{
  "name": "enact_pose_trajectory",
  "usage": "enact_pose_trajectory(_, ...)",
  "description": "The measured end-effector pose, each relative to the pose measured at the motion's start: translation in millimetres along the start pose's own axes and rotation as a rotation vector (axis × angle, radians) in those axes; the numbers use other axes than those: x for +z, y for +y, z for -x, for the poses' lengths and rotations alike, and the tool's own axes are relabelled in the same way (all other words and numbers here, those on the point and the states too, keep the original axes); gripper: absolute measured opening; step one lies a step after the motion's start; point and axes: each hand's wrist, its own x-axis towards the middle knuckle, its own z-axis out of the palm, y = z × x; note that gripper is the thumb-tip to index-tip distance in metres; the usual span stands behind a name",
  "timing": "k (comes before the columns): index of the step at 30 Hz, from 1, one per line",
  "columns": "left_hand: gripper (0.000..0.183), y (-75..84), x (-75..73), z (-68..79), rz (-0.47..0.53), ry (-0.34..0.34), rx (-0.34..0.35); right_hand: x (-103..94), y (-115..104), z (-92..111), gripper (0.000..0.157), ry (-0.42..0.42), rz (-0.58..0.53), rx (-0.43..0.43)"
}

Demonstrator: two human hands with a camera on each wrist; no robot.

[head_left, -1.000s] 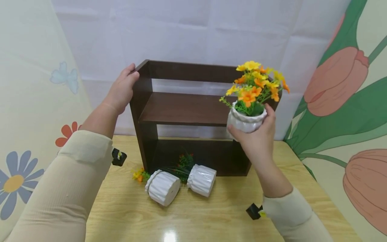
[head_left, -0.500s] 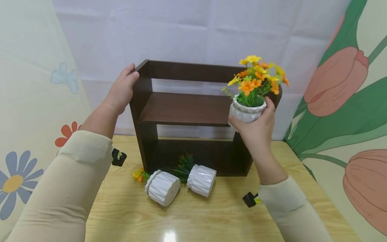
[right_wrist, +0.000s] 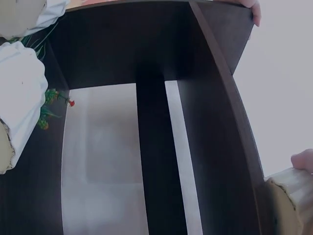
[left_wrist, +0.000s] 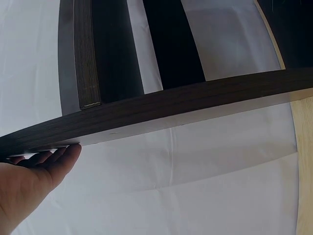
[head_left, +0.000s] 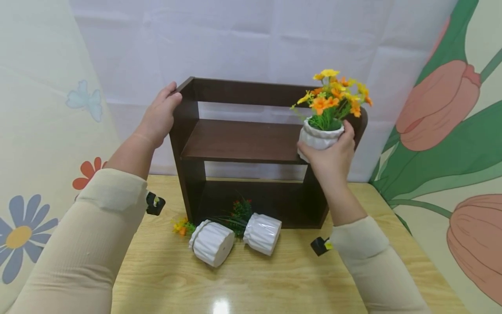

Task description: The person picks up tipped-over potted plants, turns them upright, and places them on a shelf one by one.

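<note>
My left hand (head_left: 158, 115) holds the left side panel of a dark brown two-tier shelf (head_left: 243, 139) near its upper corner. In the left wrist view its fingers (left_wrist: 63, 159) lie against the panel's outer face. My right hand (head_left: 333, 155) grips a white fluted flowerpot (head_left: 317, 137) from the right, thumb in front. Upright in it stand yellow and orange flowers (head_left: 333, 98). The pot overlaps the right end of the middle board in the head view; the right wrist view shows its base (right_wrist: 288, 210) at that board's front edge.
Two more white flowerpots lie on their sides before the shelf, a left one (head_left: 211, 243) with yellow-orange flowers (head_left: 182, 226) and a right one (head_left: 262, 234) with red-dotted greenery (head_left: 240, 211). The wooden table (head_left: 274, 279) spreads beneath. White cloth (head_left: 251, 39) hangs behind.
My right hand has moved forward with the flowerpot, bringing it from in front of the shelf to the middle board's right end. The left hand and both lying pots have stayed put.
</note>
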Motion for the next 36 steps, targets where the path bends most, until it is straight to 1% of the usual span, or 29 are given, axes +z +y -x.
enact_pose_trajectory(8,0.063,2.0,1.0,1.3,-0.012,-0.005,0.006,6.7,2.5,-9.1,0.111,0.024,0.012,0.026)
enact_pose_trajectory(17,0.063,1.6,2.3,1.1,-0.006,-0.006,0.008,12.7,4.0,-15.3,0.111,0.018,0.025,0.074)
enact_pose_trajectory(24,0.063,1.4,2.3,0.8,-0.009,-0.004,0.011,16.7,6.3,-19.5,0.11,0.015,0.008,0.071)
enact_pose_trajectory(31,0.063,0.9,2.3,2.9,-0.015,-0.001,-0.004,19.6,6.3,-23.3,0.111,0.005,0.011,0.089)
enact_pose_trajectory(36,0.063,0.5,2.6,3.4,-0.023,0.0,-0.003,21.1,6.1,-25.7,0.112,-0.004,0.015,0.101)
